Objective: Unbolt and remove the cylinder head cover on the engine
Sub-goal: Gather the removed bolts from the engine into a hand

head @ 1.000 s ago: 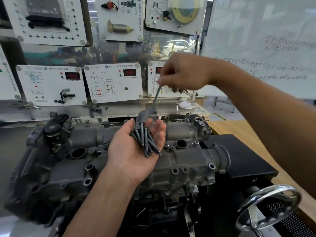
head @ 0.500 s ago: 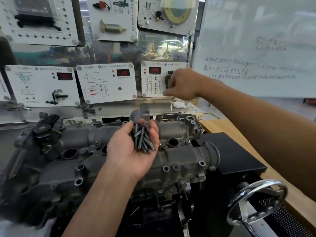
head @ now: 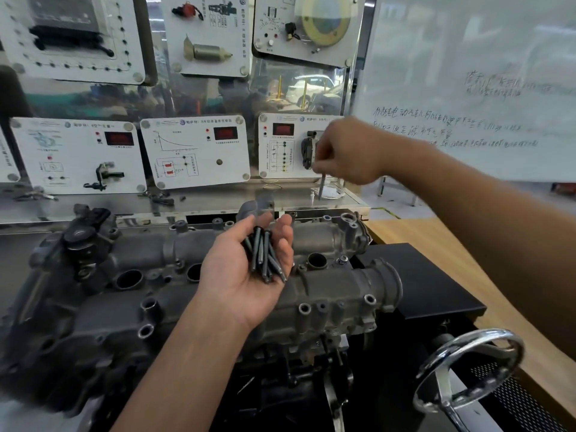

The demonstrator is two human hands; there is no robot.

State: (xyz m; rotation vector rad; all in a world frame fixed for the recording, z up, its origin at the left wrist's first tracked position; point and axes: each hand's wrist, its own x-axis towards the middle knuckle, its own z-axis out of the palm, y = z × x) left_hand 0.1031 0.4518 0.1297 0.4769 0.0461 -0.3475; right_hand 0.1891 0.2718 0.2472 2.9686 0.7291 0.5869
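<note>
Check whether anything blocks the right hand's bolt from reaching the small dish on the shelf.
Nothing visible does. The right hand pinches the bolt upright, its tip at the left edge of the dish. A small white piece stands just left of it, not in the path.

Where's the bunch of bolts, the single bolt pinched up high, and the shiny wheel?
bunch of bolts [head: 263,257], head view, on the middle of the shanks.
single bolt [head: 321,187], head view, on its bare shank.
shiny wheel [head: 480,334], head view, on the top of its rim.
</note>
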